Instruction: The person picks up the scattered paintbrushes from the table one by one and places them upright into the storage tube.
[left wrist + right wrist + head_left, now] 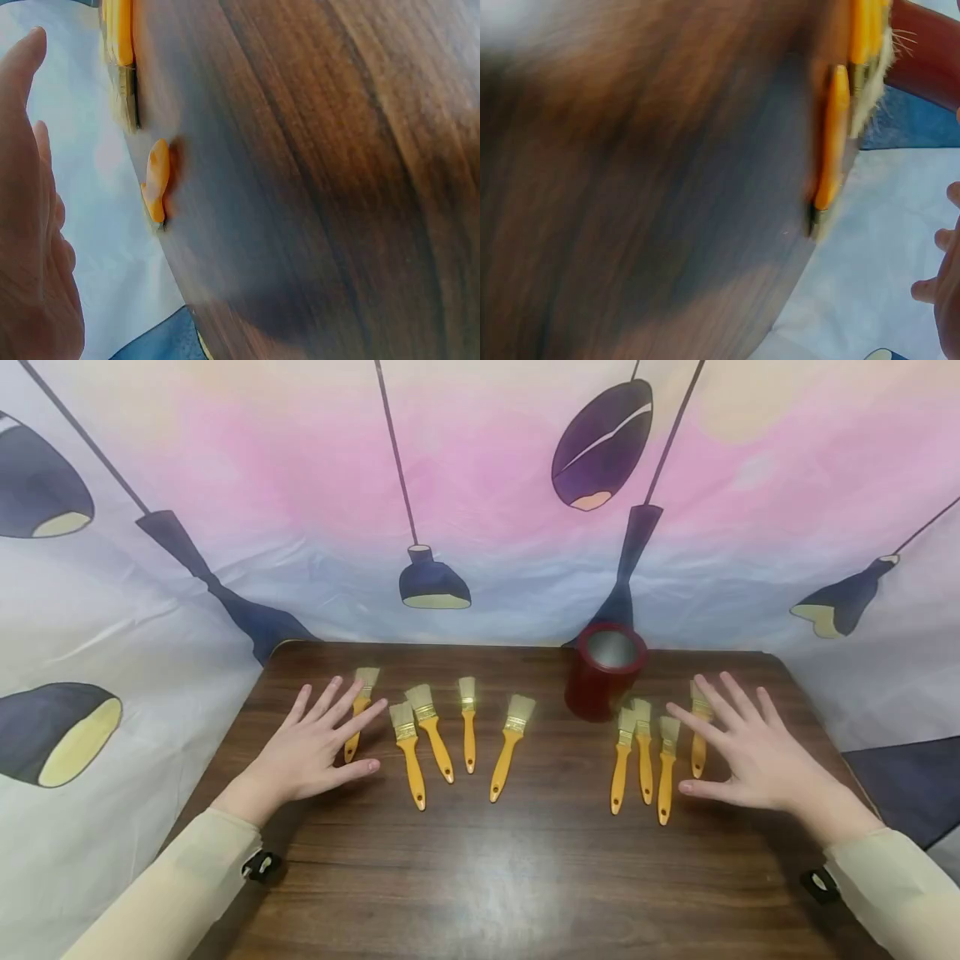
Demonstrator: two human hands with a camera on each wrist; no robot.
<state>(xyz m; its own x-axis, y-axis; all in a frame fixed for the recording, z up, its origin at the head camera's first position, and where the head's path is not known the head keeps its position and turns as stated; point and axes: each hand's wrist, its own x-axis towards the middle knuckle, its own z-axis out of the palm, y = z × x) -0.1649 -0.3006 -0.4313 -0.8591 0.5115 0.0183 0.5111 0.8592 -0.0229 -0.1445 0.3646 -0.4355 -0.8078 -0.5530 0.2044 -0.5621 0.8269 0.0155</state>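
Observation:
In the head view my left hand [303,756] is held palm down with fingers spread, over the table's left side. It holds nothing. A paintbrush [352,745] with a yellow handle lies partly behind its fingers. Several more lie to its right, among them a wide paintbrush [512,745] and a narrow paintbrush [468,727]. My right hand [757,760], likewise spread and holding nothing, hovers beside a paintbrush [699,752] at the right. Nearby paintbrushes [666,777] lie close together, bristles away from me. Both wrist views show the hands [37,225] raised off the tabletop.
A dark red can [592,689], open at the top, stands near the back edge, behind the right-hand brushes. The brown wooden table [495,877] meets a hanging cloth [337,585] printed with lamps at its back and sides.

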